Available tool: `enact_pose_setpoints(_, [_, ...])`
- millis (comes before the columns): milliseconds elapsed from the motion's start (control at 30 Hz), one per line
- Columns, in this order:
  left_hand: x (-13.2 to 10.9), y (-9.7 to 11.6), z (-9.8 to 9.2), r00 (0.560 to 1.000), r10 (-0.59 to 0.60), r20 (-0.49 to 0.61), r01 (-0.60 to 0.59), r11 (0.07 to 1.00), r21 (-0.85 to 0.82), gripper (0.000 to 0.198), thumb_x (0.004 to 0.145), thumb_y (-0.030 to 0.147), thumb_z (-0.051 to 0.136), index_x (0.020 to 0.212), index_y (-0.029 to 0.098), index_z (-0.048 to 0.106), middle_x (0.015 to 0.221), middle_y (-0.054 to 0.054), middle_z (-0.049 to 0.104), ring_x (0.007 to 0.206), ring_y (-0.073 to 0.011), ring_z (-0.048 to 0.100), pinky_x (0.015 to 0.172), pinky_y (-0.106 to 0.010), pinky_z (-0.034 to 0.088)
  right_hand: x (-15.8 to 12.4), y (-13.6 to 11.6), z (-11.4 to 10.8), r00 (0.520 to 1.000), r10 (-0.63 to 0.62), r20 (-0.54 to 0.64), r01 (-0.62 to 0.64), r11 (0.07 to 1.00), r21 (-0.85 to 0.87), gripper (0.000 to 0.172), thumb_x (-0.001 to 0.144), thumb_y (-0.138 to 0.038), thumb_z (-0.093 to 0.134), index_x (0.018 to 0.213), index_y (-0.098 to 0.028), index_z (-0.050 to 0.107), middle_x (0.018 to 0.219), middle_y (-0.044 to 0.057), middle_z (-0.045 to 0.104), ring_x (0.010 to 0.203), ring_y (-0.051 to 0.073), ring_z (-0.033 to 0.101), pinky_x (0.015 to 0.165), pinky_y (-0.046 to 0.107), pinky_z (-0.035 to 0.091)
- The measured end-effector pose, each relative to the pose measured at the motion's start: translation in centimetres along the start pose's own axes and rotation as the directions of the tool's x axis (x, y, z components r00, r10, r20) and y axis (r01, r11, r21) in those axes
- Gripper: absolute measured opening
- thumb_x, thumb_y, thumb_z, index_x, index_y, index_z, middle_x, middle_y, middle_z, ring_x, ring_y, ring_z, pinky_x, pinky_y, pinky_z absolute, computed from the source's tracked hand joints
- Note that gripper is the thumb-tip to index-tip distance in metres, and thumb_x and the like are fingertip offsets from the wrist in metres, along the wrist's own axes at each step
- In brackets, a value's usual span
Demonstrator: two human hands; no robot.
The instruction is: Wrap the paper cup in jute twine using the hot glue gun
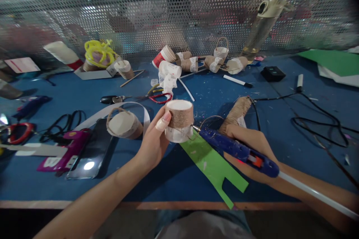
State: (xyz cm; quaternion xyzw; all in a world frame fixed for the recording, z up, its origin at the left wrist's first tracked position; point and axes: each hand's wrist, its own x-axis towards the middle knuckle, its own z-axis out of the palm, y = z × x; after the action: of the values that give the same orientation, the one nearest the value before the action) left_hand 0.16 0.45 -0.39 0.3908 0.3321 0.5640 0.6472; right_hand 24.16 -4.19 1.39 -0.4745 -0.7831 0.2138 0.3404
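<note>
My left hand (155, 140) grips a small paper cup (179, 119) by its left side. Brown twine wraps the upper part of the cup, and its lower part is bare white. In my right hand (249, 145) is a blue hot glue gun (232, 143), with a long white glue stick (316, 194) coming out of its back end. The metal nozzle (196, 128) points left and is at the cup's right side, by the lower edge of the twine. Beneath the cup and gun lies a green cut-out strip (215, 168). A twine-wrapped roll (238, 112) rests just beyond my right hand.
Left of the cup are a handled twine cup (123, 123), a phone (91, 153) and a purple glue gun (68, 149). Red-handled scissors (161, 98) and several cups (169, 69) lie farther back. A bottle (260, 26) leans on the perforated screen (146, 15). Black cable (319, 110) loops at right.
</note>
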Motion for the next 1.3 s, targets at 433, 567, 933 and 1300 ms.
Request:
enact_pose_setpoints(433, [-0.2,-0.1,0.1,0.998,-0.039,0.041,0.038,0.999,0.024,0.046,0.09,0.057,0.069,0.121,0.023,0.074,0.117,-0.01,0.076,0.125,-0.0319,0.064,0.106,-0.043,0.051,-0.1,-0.1,0.2,1.0,-0.017,0.006,0.017,1.0,-0.008,0.026,0.083,-0.011,0.054,0.074,-0.024,0.034,0.062,-0.007,0.038,0.054,0.01,0.034,0.055,0.027,0.027])
enact_pose_setpoints(567, [-0.1,-0.3,-0.1,0.998,-0.057,0.031,0.057,0.998,0.01,0.04,0.093,0.053,0.066,0.118,0.023,0.075,0.12,-0.01,0.075,0.126,-0.031,0.064,0.108,-0.043,0.051,-0.2,0.0,0.3,0.999,-0.031,0.011,0.031,0.999,-0.009,0.024,0.085,-0.014,0.053,0.075,-0.025,0.034,0.062,-0.007,0.037,0.054,0.011,0.033,0.055,0.027,0.027])
enact_pose_setpoints(933, [0.0,0.7,1.0,0.997,-0.075,-0.027,0.074,0.996,-0.052,0.037,0.084,0.054,0.076,0.106,0.024,0.077,0.102,-0.005,0.079,0.109,-0.0304,0.071,0.095,-0.043,0.059,0.1,-0.2,0.1,0.999,0.047,0.002,-0.047,0.998,0.045,0.027,0.083,-0.015,0.055,0.07,-0.025,0.033,0.06,-0.007,0.037,0.056,0.011,0.036,0.056,0.028,0.027])
enact_pose_setpoints(1300, [-0.1,0.4,0.5,0.991,-0.136,0.001,0.136,0.991,-0.018,0.043,0.087,0.055,0.074,0.115,0.023,0.076,0.11,-0.006,0.076,0.1,-0.0243,0.071,0.088,-0.035,0.056,-0.3,0.5,-0.2,0.993,0.007,-0.117,0.011,0.989,0.147,0.022,0.083,-0.01,0.065,0.076,-0.023,0.049,0.068,-0.004,0.055,0.057,0.012,0.051,0.057,0.028,0.041])
